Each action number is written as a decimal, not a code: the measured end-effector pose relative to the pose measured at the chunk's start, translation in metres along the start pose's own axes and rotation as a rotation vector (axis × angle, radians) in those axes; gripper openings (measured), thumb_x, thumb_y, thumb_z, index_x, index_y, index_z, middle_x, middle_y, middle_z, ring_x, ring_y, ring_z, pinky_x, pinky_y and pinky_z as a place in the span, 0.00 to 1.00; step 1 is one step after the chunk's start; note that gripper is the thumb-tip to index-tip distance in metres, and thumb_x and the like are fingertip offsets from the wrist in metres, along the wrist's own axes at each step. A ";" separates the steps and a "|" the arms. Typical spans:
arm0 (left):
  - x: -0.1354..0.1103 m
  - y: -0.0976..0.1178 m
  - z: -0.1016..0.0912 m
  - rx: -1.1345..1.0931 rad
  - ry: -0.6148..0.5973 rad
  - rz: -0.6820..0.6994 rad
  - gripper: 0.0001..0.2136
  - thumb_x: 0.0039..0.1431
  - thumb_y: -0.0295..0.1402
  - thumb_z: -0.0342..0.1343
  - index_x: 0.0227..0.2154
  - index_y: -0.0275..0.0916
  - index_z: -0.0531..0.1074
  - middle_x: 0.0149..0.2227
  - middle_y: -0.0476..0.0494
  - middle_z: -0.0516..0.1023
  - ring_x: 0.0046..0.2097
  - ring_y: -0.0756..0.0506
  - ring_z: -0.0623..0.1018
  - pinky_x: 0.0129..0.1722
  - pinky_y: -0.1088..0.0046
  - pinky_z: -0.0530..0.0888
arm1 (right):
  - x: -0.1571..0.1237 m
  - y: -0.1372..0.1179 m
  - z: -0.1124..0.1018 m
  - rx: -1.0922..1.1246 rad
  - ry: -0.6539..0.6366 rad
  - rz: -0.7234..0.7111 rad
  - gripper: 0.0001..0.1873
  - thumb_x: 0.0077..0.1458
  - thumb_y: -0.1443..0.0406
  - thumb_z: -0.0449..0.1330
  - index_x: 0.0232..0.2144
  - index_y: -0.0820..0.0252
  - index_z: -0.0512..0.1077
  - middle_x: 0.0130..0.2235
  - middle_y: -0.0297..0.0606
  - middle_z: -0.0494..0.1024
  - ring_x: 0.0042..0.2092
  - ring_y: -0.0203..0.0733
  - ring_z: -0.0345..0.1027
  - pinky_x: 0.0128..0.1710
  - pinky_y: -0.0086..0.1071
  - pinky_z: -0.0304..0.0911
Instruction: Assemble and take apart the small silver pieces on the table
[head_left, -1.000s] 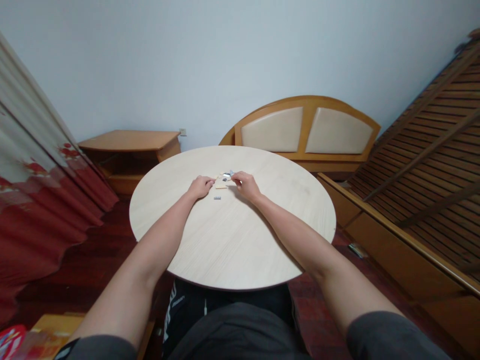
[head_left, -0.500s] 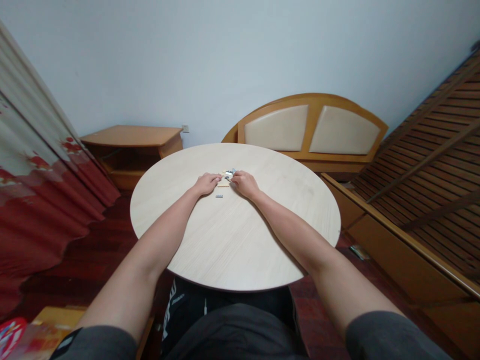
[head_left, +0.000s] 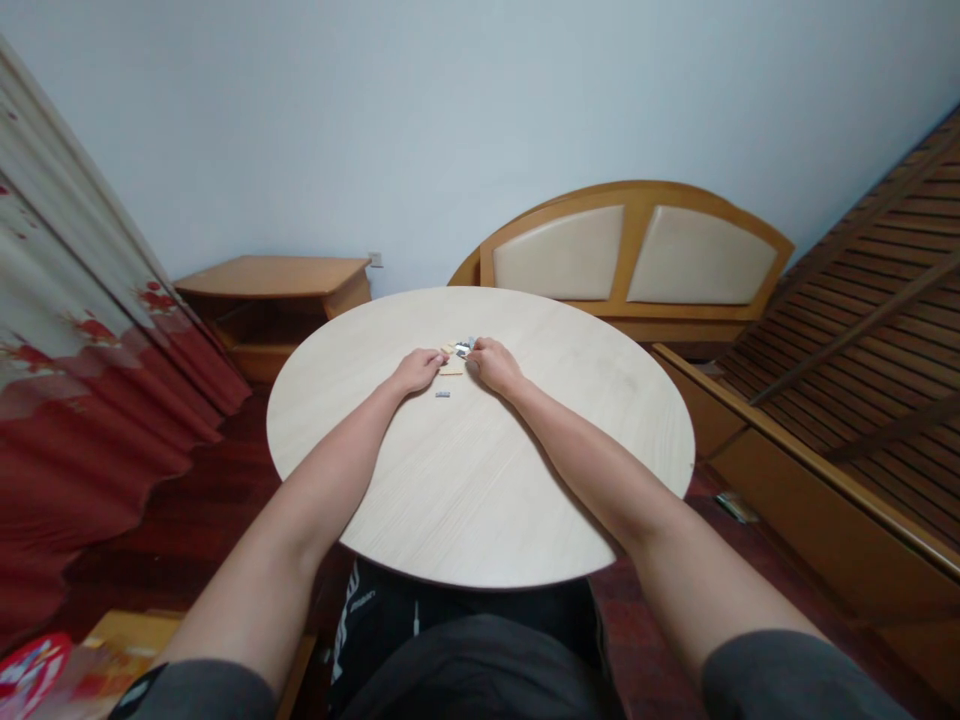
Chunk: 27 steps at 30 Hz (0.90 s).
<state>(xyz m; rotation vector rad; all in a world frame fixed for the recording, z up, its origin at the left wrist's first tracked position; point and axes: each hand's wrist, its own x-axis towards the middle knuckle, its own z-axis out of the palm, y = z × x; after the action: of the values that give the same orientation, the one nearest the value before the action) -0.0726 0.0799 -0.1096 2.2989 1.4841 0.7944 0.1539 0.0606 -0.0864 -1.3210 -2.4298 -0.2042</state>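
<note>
Both of my hands meet near the middle of a round pale wooden table [head_left: 480,480]. My left hand [head_left: 418,370] rests curled on the tabletop, its fingertips touching a small tan flat piece [head_left: 452,366]. My right hand [head_left: 492,364] is curled too, its fingers pinched on small grey and white parts [head_left: 463,348] sitting on that tan piece. What exactly the parts are is too small to tell. A tiny grey block [head_left: 442,394] lies loose on the table just in front of my hands, untouched.
A wooden headboard with beige pads [head_left: 637,255] leans on the wall behind the table. A slatted bed frame [head_left: 862,330] rises at the right. A low wooden cabinet [head_left: 277,300] stands at back left, and a red and white curtain [head_left: 82,380] hangs at the left.
My right hand has moved in and lowered onto the small parts, closing the gap to my left hand. The view shifted slightly to the left.
</note>
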 end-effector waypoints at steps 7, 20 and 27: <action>-0.012 0.010 -0.006 0.016 0.108 0.035 0.17 0.71 0.34 0.50 0.50 0.37 0.84 0.52 0.37 0.86 0.54 0.39 0.82 0.59 0.62 0.76 | -0.007 0.021 0.003 0.128 0.263 0.062 0.16 0.66 0.72 0.57 0.46 0.59 0.84 0.47 0.49 0.81 0.47 0.53 0.71 0.48 0.41 0.62; -0.026 0.048 -0.007 0.099 0.163 0.208 0.11 0.69 0.31 0.58 0.47 0.42 0.85 0.48 0.40 0.87 0.50 0.38 0.81 0.55 0.59 0.76 | -0.018 0.007 0.011 0.456 0.411 -0.099 0.07 0.66 0.67 0.62 0.41 0.56 0.81 0.41 0.43 0.81 0.44 0.49 0.73 0.48 0.39 0.66; -0.025 0.047 -0.007 0.104 0.220 0.246 0.08 0.69 0.33 0.60 0.43 0.41 0.84 0.44 0.39 0.86 0.49 0.39 0.80 0.53 0.59 0.75 | -0.020 0.009 0.015 0.369 0.314 -0.072 0.12 0.72 0.63 0.58 0.45 0.59 0.81 0.44 0.46 0.82 0.46 0.48 0.73 0.50 0.38 0.64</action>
<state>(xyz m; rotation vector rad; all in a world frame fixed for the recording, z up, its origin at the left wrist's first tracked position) -0.0499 0.0364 -0.0869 2.5775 1.3716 1.0928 0.1681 0.0542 -0.1081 -0.9608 -2.1233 0.0201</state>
